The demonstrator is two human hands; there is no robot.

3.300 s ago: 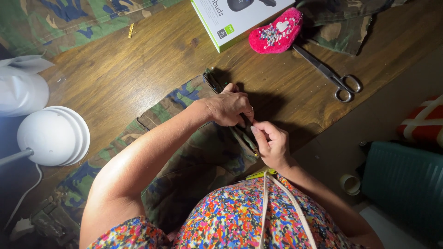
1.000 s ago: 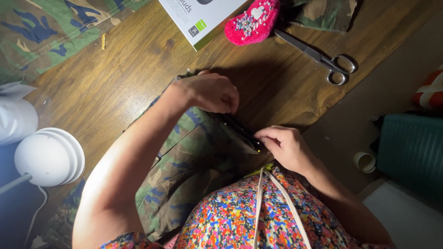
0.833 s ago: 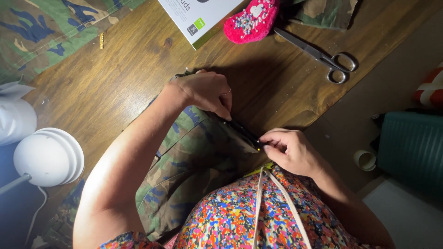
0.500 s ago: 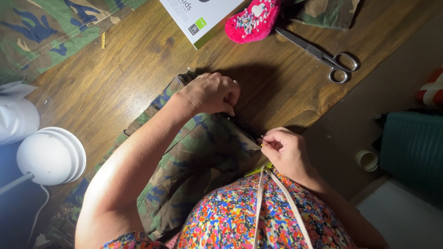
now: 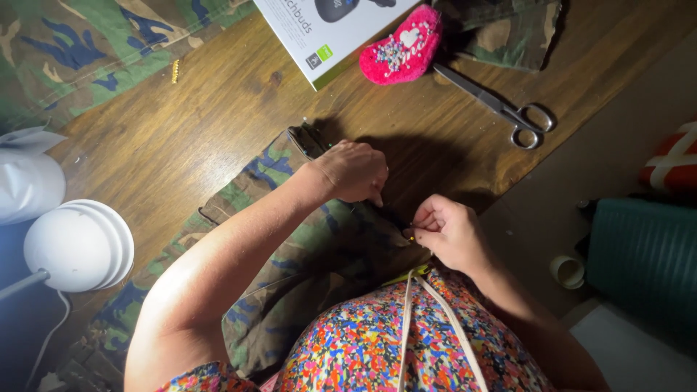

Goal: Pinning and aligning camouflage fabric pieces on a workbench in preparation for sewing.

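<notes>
A camouflage fabric piece (image 5: 283,218) lies on the wooden table (image 5: 210,101) in front of me. My left hand (image 5: 352,173) presses down on the fabric near its upper edge, fingers curled. My right hand (image 5: 446,231) sits at the fabric's right edge, thumb and finger pinched on a small pin with a coloured head. A dark strip along the fabric edge runs between the two hands, mostly in shadow.
A pink heart-shaped pincushion (image 5: 403,47) and metal scissors (image 5: 501,109) lie at the back. A white box (image 5: 323,29) sits beside them. More camouflage cloth (image 5: 80,51) covers the back left. A white lamp (image 5: 76,247) stands left; a teal container (image 5: 642,254) is right.
My left hand slid down along the fabric edge toward my right hand. My right hand drew back to the fabric's right edge, still pinching. The dark strip is now mostly hidden.
</notes>
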